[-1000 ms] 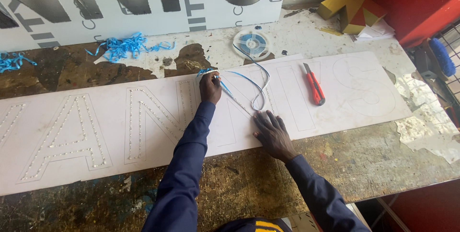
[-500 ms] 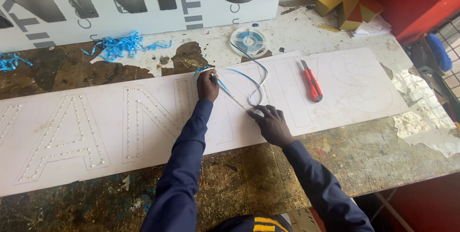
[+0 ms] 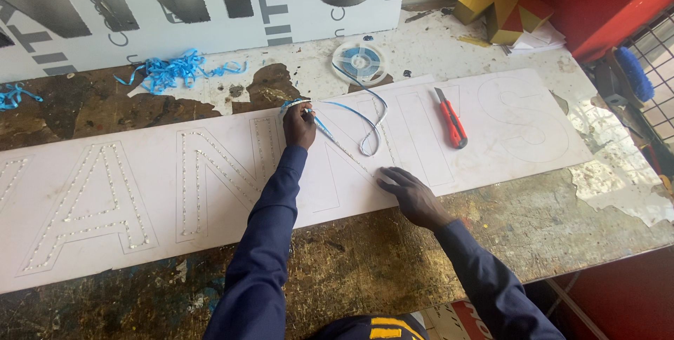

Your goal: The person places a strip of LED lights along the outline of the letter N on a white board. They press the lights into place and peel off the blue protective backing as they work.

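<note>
While the long white sign board lies flat across the scarred worktop, both hands work near frame centre. Left hand sits at the board's upper edge, fingers closed in a pinch on the blue-backed strip, apparently keeping it taut over a letter outline. Strip loops rightward, then runs up to a small clear reel just above the board. Right hand rests at the lower edge, fingers spread and flat, holding nothing, seemingly pressing the strip's line down and steadying the board. Red utility knife lies right of the loop. Blue peeled scraps sit upper left.
</note>
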